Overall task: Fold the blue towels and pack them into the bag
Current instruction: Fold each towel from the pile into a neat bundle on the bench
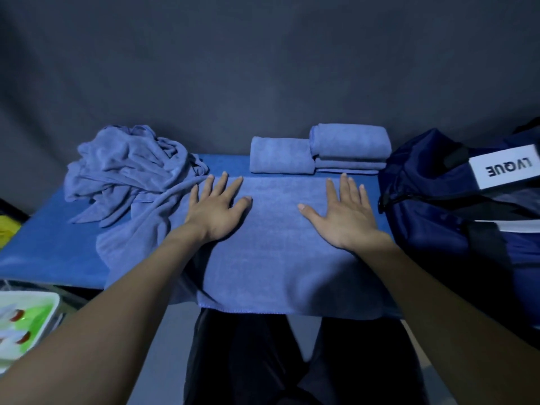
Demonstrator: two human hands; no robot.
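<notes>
A blue towel (277,252) lies spread flat across the blue table (49,244), its near edge hanging over the front. My left hand (217,207) and my right hand (343,211) both press flat on it, fingers straight and spread. A crumpled heap of blue towels (128,171) sits at the back left, touching the spread towel. One folded towel (280,155) and a small stack of folded towels (350,147) lie at the back. A dark blue bag (444,206) with a white label stands at the right.
A dark grey cloth backdrop (263,68) hangs behind the table. At the lower left is a white and green tray (26,320), and a yellow object (7,229) shows at the left edge. My dark trousers (263,361) are below the table's front edge.
</notes>
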